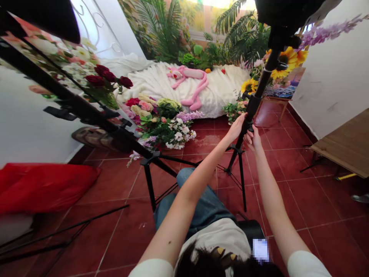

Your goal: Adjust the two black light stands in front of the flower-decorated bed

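A black light stand rises in front of me, leaning to the right, its legs spread on the floor. My left hand is closed against the left side of its pole, just above the legs. On the other side my right hand has its fingers curled at a dark knob on the pole's collar; the fingers partly hide it. Atop the pole sits a dark, bulky head, cut off by the frame. A second black stand slants across the left, clear of both hands.
Artificial flowers stand before a white draped platform bearing a pink plush toy. Sunflowers are behind the stand. A red bag lies left, a brown board right. Stand legs spread over red floor tiles.
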Tool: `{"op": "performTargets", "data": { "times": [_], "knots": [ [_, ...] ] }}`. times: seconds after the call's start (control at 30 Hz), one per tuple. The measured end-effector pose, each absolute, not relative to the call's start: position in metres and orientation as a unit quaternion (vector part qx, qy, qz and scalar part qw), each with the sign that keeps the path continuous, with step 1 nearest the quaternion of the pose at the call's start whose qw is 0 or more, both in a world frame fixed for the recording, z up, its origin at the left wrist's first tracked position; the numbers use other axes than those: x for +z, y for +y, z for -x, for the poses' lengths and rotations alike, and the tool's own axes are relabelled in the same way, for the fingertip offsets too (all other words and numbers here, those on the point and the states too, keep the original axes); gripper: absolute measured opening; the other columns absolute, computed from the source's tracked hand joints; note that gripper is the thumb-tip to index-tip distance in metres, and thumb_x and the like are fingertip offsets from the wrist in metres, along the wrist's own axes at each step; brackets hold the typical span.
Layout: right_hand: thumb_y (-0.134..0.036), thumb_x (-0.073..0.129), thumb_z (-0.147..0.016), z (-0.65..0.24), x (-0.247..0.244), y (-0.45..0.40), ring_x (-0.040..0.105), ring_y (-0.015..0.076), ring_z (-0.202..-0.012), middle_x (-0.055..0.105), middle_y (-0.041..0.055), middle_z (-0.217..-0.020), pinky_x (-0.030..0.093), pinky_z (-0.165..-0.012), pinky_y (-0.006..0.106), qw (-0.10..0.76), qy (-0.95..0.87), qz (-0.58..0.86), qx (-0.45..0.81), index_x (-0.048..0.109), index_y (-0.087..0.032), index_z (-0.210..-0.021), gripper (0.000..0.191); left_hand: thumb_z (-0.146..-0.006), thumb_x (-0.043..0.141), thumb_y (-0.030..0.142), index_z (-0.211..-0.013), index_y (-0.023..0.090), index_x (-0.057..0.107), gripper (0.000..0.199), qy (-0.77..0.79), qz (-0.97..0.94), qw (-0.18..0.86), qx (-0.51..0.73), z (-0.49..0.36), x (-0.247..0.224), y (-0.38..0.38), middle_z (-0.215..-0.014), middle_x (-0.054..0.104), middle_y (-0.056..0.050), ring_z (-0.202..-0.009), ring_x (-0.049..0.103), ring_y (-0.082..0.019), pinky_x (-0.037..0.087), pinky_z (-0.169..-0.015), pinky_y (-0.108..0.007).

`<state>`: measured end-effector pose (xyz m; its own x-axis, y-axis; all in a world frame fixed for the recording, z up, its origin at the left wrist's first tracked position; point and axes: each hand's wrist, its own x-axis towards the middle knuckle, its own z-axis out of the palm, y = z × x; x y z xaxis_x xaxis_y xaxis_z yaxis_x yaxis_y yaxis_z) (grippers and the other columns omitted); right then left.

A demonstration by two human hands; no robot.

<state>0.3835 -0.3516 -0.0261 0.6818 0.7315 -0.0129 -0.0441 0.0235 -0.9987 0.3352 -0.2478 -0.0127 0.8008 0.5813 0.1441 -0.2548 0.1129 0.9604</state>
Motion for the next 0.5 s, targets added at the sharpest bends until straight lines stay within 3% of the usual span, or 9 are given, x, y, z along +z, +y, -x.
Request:
{"op": "performTargets", "data": {
  "times": [0.13, 0.23, 0.4, 0.5],
  "knots": [
    [-0.087, 0.019, -0.085, -0.389, -0.028, -0.354, 0.020, 0.0113, -0.037, 0.018, -0.0048, -0.034, 0.030, -0.046, 0.028, 0.648, -0.301, 0.636, 0.293, 0.017, -0.026, -0.054, 0.068, -0.091, 0.059, 0.042, -0.106, 0.020, 0.070, 0.030, 0.143, -0.727, 0.610, 0.280, -0.242, -0.033, -0.210, -0.120, 0.071, -0.009, -0.109, 0.065, -0.018, 0.049, -0.098, -0.030],
    [-0.091, 0.020, -0.081, -0.392, -0.031, -0.354, 0.020, 0.0115, -0.037, 0.016, -0.0049, -0.034, 0.028, -0.045, 0.029, 0.652, -0.314, 0.624, 0.293, 0.017, -0.026, -0.052, 0.071, -0.089, 0.057, 0.040, -0.103, 0.019, 0.070, 0.028, 0.240, -0.776, 0.502, 0.297, -0.155, -0.046, -0.167, -0.112, 0.072, -0.008, -0.096, 0.066, -0.017, 0.052, -0.094, -0.032],
    [-0.091, 0.029, -0.079, -0.393, -0.033, -0.353, 0.018, 0.0113, -0.036, 0.016, -0.0042, -0.032, 0.027, -0.044, 0.030, 0.680, -0.315, 0.594, 0.293, 0.018, -0.026, -0.050, 0.072, -0.087, 0.057, 0.038, -0.088, 0.017, 0.066, 0.023, 0.434, -0.722, 0.322, 0.431, -0.029, -0.041, -0.103, -0.093, 0.070, -0.006, -0.087, 0.065, -0.017, 0.053, -0.087, -0.031],
    [-0.089, 0.033, -0.081, -0.394, -0.035, -0.352, 0.017, 0.0114, -0.035, 0.017, -0.0039, -0.031, 0.026, -0.043, 0.031, 0.691, -0.315, 0.586, 0.284, 0.019, -0.027, -0.049, 0.071, -0.087, 0.060, 0.042, -0.090, 0.017, 0.060, 0.025, 0.521, -0.632, 0.229, 0.526, 0.009, -0.025, -0.081, -0.090, 0.067, -0.005, -0.082, 0.064, -0.015, 0.053, -0.080, -0.029]
  ]
}}
